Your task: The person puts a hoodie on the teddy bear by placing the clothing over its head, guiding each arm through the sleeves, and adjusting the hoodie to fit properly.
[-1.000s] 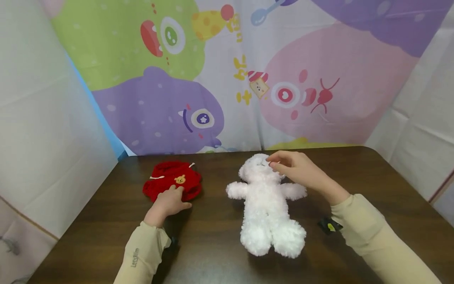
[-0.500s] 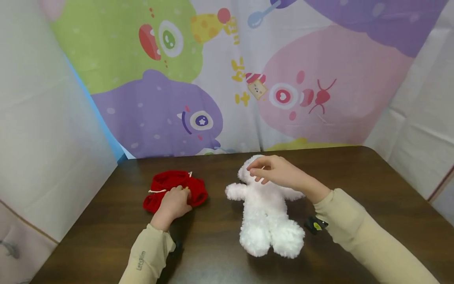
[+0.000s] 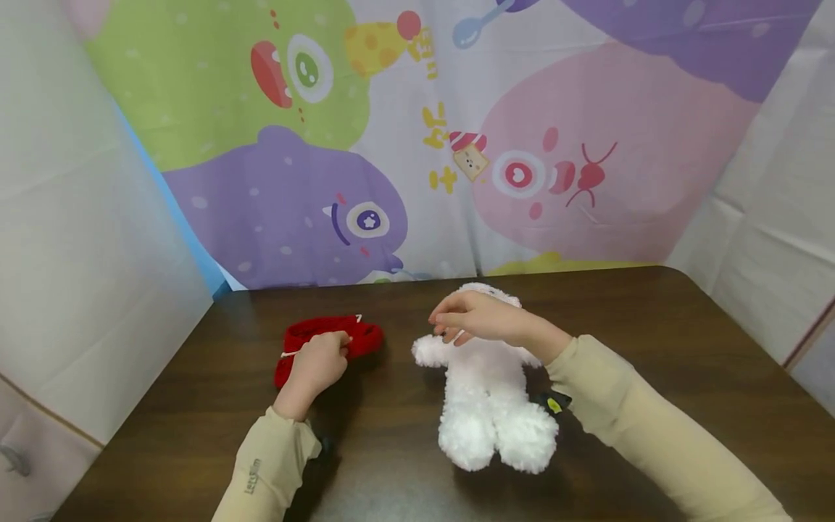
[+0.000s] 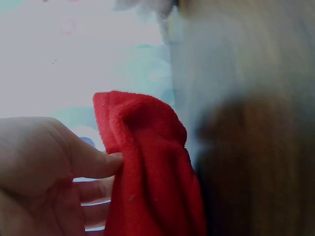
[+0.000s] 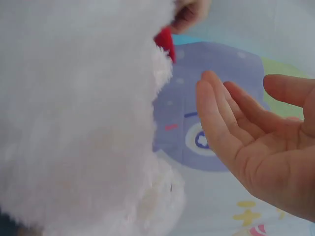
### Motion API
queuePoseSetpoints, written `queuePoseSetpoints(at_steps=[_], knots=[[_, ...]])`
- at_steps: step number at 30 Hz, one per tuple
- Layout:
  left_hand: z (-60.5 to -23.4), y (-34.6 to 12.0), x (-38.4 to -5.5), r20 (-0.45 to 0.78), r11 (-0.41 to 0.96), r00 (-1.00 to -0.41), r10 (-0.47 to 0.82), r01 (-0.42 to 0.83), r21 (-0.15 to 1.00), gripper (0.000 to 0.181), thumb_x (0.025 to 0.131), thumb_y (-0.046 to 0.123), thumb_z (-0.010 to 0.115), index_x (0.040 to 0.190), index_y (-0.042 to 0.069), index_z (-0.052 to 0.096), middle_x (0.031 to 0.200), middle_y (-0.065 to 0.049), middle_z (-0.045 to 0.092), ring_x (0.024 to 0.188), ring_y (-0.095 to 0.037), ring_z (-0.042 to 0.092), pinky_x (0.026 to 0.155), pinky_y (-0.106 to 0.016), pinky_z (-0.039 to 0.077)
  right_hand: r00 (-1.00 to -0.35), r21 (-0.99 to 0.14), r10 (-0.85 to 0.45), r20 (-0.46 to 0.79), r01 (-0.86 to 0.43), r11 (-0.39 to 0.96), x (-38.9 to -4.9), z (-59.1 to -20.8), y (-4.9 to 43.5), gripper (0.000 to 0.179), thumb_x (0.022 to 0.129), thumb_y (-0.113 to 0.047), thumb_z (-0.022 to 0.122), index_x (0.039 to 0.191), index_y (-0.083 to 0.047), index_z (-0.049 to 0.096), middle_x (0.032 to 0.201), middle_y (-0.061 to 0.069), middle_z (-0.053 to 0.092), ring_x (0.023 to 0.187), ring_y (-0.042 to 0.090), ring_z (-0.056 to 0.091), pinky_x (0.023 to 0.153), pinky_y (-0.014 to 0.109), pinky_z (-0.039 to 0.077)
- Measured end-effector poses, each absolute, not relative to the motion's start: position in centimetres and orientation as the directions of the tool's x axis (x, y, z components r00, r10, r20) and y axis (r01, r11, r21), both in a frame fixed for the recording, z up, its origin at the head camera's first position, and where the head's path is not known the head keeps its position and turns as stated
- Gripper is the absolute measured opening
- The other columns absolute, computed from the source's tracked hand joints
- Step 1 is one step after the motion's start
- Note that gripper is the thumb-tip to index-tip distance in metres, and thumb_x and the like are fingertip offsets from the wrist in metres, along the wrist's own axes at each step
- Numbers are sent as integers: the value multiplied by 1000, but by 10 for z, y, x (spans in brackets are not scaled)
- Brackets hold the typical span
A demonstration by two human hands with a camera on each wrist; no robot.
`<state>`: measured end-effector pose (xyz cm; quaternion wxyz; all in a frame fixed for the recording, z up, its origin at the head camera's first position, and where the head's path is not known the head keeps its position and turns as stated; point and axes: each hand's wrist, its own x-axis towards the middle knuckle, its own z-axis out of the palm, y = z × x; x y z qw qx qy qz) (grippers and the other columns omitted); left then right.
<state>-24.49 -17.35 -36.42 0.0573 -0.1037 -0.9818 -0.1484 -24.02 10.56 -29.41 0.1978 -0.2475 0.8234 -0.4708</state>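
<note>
My left hand (image 3: 321, 362) pinches a small red doll sweater (image 3: 362, 344) between thumb and fingers at the table's left side. In the left wrist view the thumb presses the folded red cloth (image 4: 147, 162), which hangs in creases. A white plush toy (image 3: 485, 384) lies on its back, legs toward me, at the middle right. Over its head and chest hovers my right hand (image 3: 485, 317), fingers relaxed and holding nothing. Seen from the right wrist, that hand (image 5: 261, 142) has its fingers extended beside the toy's blurred white fur (image 5: 78, 113).
The dark wooden table (image 3: 391, 449) carries both things. Behind it hangs a printed cartoon curtain (image 3: 443, 217), with pale cloth walls (image 3: 770, 217) at the sides. A small black device (image 3: 554, 402) sits at my right wrist.
My left hand has gone from resting over the sweater to pinching it, and part of the cloth has lifted. My right hand has moved left across the plush toy.
</note>
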Motion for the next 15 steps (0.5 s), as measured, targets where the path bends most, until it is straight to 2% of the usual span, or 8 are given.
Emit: queuePoseSetpoints(at_steps=[6, 12, 15], knots=[[-352, -163, -240, 258, 915, -959, 117, 205, 347, 17, 84, 7, 54, 97, 5, 65, 91, -14, 67, 66, -28, 59, 57, -43, 50, -760, -863, -627, -171, -191, 468, -241, -297, 87, 34, 96, -24, 43, 117, 1, 53, 108, 15, 61, 94, 21, 62, 80, 33, 51], [-341, -148, -232, 406, 896, -913, 39, 212, 390, 19, 86, 6, 50, 98, 3, 65, 92, -14, 66, 78, -35, 63, 63, -49, 50, -740, -859, -646, -188, -195, 473, -237, -297, 75, 45, 99, -31, 32, 120, 4, 50, 114, 19, 59, 101, 28, 60, 84, 36, 49], [-333, -139, -226, 475, 876, -880, 16, 242, 418, 18, 87, 6, 50, 96, 3, 65, 90, -12, 65, 80, -33, 62, 66, -48, 50, -740, -897, -645, -190, -137, 421, -235, -298, 72, 53, 99, -37, 27, 124, 5, 48, 117, 22, 57, 105, 32, 59, 85, 38, 49]])
